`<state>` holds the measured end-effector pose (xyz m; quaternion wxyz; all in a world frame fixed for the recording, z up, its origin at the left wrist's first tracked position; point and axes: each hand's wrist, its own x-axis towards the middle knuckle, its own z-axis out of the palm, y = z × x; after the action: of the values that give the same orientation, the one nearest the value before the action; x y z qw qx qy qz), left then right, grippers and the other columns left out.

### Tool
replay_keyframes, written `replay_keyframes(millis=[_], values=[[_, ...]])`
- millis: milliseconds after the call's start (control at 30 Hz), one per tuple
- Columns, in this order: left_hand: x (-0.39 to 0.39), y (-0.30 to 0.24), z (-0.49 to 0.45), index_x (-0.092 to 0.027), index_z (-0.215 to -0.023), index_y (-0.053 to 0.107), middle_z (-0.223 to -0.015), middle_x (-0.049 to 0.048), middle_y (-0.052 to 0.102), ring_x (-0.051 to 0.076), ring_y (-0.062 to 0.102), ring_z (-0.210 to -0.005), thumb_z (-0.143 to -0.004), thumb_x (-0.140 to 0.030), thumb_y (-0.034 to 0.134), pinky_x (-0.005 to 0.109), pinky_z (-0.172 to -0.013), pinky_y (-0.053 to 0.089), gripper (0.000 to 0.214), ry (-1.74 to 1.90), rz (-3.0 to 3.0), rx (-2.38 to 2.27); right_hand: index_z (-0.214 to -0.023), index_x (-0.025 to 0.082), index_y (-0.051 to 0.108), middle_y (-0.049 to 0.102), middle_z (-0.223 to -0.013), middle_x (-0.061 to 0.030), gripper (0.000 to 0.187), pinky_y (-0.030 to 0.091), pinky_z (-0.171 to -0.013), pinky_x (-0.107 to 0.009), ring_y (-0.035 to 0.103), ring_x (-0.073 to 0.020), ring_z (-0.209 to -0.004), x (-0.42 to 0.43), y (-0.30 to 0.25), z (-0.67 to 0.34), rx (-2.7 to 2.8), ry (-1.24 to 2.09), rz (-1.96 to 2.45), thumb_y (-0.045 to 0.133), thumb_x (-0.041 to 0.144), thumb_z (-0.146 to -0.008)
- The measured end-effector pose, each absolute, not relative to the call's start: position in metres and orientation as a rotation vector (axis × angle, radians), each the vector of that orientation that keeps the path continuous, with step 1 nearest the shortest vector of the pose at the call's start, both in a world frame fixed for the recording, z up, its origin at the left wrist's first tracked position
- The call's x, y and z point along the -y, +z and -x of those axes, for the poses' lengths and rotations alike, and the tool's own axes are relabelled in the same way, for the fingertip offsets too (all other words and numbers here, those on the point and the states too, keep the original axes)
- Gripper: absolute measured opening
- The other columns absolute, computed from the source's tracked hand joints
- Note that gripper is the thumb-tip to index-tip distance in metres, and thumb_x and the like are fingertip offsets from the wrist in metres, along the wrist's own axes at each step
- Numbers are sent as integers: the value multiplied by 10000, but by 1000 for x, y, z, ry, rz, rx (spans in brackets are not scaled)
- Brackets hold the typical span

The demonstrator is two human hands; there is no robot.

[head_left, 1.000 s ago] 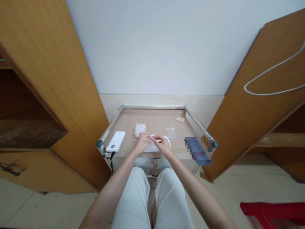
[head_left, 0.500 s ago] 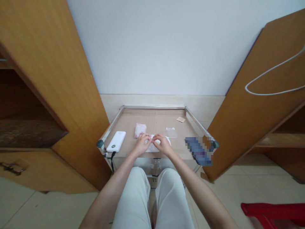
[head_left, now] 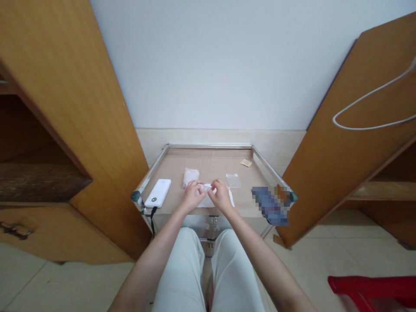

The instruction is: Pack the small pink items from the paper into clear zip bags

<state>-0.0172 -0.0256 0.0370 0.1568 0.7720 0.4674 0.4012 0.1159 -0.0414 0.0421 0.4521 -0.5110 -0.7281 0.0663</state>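
Head view, 12 o'clock toward the wall: a white, thin, flexible sheet [head_left: 205, 202] lies at 6 o'clock, by the near edge of a tan, metal-rimmed tabletop [head_left: 182, 156]. Above it, the left hand [head_left: 193, 195] and right hand [head_left: 221, 196] face each other, fingertips curled in pinching postures and slightly apart; whether either grasps something small cannot be told. Probable hazards: a slight item, if pinched, could slip through so fine a grip; a dragging wrist could pull the sheet over the near edge; a leftward sweep could push the white, puffy, pink-marked plastic packet [head_left: 191, 177], just beside the left fingers at 10 o'clock; a rightward one, the clear, flat plastic sleeve [head_left: 233, 180] at 2 o'clock.
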Motion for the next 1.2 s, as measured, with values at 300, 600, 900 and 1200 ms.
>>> replay_keyframes(millis=[300, 600, 900, 1200], values=[[24, 32, 19, -171, -546, 546, -951, 29, 593, 160, 480, -949, -652, -163, 502, 358, -894, 300, 115, 1037, -2152, -1423, -733, 174, 517, 499, -784, -41, 113, 391, -654, -267, 492, -155, -744, 39, 35, -120, 1867, 220, 1146, 450, 114, -664], [27, 31, 17, -167, -543, 556, -952, 25, 602, 162, 498, -950, -692, -180, 443, 351, -867, 323, 187, 946, -2166, -1359, -851, 225, 628, 508, -1055, -71, 227, 401, -764, -334, 512, -171, -872, 37, 34, -125, 2054, 178, 1094, 498, 120, -697], [38, 26, 17, -211, -1132, 399, -1162, 62, 476, 222, 374, -1104, -566, -287, 611, 419, -950, 206, 610, 1016, -2411, -1428, -857, 190, 616, 486, -1040, -92, 221, 397, -808, -337, 505, -191, -938, 27, 30, -136, 1905, 352, 1113, 615, 253, -646], [28, 9, 18, -193, -1133, 418, -1145, 72, 496, 220, 369, -1110, -688, -376, 528, 405, -947, 218, 493, 1013, -2528, -1441, -858, 197, 625, 511, -1002, -69, 225, 416, -776, -311, 536, -158, -857, 27, 18, -130, 1780, 572, 1166, 610, 275, -647]])
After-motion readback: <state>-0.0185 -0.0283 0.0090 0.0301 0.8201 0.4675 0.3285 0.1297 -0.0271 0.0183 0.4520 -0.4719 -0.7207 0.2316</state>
